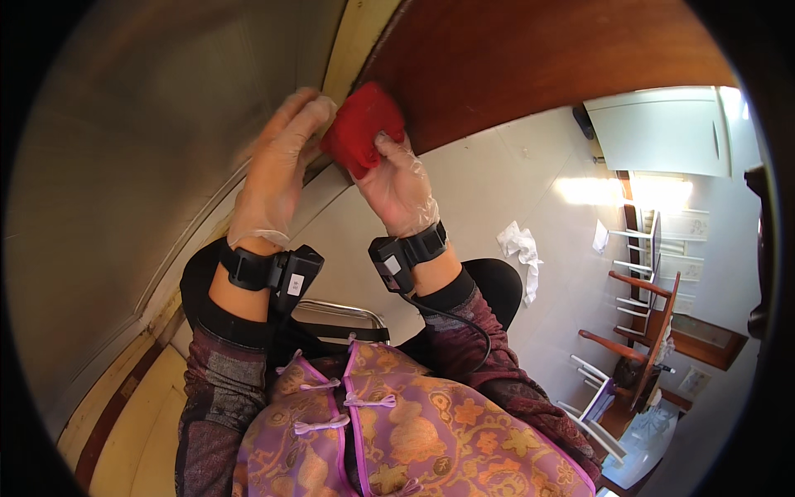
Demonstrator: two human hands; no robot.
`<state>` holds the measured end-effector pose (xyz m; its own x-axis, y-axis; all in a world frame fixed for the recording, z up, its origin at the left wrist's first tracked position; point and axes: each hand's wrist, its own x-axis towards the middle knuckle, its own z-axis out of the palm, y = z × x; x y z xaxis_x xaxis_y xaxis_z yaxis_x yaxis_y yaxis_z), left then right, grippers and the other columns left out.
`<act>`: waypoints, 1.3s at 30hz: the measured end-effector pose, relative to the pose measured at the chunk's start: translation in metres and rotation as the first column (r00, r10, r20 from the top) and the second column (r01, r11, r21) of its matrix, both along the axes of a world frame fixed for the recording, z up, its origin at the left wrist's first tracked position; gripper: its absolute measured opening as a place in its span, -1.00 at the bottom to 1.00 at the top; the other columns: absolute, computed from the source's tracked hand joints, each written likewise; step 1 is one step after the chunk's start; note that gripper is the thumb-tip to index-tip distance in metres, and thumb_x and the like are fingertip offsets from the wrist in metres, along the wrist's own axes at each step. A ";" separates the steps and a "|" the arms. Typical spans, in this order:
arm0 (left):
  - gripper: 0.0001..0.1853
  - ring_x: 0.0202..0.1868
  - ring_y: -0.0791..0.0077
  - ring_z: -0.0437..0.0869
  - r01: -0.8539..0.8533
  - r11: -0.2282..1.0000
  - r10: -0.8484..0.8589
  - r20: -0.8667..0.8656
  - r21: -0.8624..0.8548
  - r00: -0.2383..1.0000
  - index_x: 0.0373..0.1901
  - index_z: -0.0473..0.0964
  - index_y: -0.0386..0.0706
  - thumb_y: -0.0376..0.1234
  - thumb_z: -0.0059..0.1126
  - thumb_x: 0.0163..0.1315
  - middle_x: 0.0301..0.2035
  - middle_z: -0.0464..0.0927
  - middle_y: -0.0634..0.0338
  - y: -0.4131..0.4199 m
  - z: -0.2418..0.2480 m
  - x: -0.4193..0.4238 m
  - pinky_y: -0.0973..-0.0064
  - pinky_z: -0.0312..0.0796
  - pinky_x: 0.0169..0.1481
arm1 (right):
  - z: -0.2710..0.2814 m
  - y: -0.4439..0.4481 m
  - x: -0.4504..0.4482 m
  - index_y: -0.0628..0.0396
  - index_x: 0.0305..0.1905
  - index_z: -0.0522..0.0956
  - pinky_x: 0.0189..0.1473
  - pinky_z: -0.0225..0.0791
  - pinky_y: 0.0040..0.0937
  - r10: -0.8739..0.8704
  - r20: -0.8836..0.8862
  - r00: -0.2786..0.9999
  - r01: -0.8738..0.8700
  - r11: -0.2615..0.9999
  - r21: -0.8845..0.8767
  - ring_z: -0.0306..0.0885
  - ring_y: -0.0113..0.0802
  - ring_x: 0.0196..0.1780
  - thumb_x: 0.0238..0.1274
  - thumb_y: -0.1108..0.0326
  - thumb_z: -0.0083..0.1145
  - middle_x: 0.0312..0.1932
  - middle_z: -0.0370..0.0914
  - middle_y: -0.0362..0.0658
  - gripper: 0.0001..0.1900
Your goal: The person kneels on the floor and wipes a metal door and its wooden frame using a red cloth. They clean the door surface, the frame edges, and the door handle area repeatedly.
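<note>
My right hand (400,186), in a clear plastic glove, holds a folded red cloth (366,127) with the thumb across its front. The cloth lies against the lower edge of a reddish-brown wooden panel (528,56), near a pale yellow frame strip (360,37). Just left of the cloth is my left hand (273,168), also gloved, its fingers stretched upward and slightly blurred. Nothing shows in that hand, and its thumb is mostly hidden. Beside it stands a large grey-brown panel (155,136); whether the fingertips touch the frame I cannot tell.
Crumpled white tissue (522,251) lies on the pale tiled floor (472,199) to the right. A metal-framed seat (348,307) shows between my knees. Wooden furniture (658,335) and a white cabinet (658,133) stand farther right. A cable (481,332) hangs from my right wrist device.
</note>
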<state>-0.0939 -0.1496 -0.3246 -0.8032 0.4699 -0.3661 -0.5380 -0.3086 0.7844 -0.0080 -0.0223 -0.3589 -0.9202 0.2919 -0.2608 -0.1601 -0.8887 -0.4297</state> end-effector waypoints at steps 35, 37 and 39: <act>-0.78 -0.13 0.33 0.73 -0.515 0.797 0.080 -0.901 0.315 -0.427 -0.05 0.59 -0.37 -0.54 0.08 0.30 -0.14 0.70 -0.01 0.090 0.293 -0.010 0.46 0.55 0.09 | 0.009 0.120 0.198 0.08 -0.03 0.54 0.08 0.40 -0.44 -0.239 0.204 0.949 0.165 0.932 0.323 0.51 -0.46 -0.01 0.46 0.31 0.06 -0.09 0.57 -0.22 -0.86; -0.76 -0.08 0.29 0.72 -0.635 0.718 -0.100 -0.860 0.285 -0.500 -0.05 0.59 -0.42 -0.54 0.01 0.34 -0.11 0.69 -0.05 0.102 0.287 -0.013 0.45 0.55 0.11 | 0.008 0.126 0.199 0.08 -0.03 0.55 0.07 0.40 -0.46 -0.236 0.210 0.949 0.166 0.938 0.303 0.50 -0.47 -0.02 0.47 0.31 0.05 -0.10 0.57 -0.22 -0.86; -0.76 -0.11 0.25 0.71 -0.479 0.793 0.181 -0.896 0.377 -0.406 -0.04 0.56 -0.42 -0.57 0.01 0.31 -0.15 0.68 -0.03 0.115 0.257 -0.006 0.43 0.56 0.09 | 0.007 0.129 0.201 0.07 -0.04 0.57 0.06 0.41 -0.47 -0.280 0.231 0.932 0.207 0.933 0.294 0.53 -0.46 -0.02 0.48 0.29 0.05 -0.10 0.59 -0.22 -0.84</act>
<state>-0.1003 -0.0346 -0.0679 -0.1837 0.0141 0.9829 0.9768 0.1146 0.1810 0.1932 0.1071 -0.3520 -0.7194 0.5888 -0.3685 -0.2057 -0.6873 -0.6967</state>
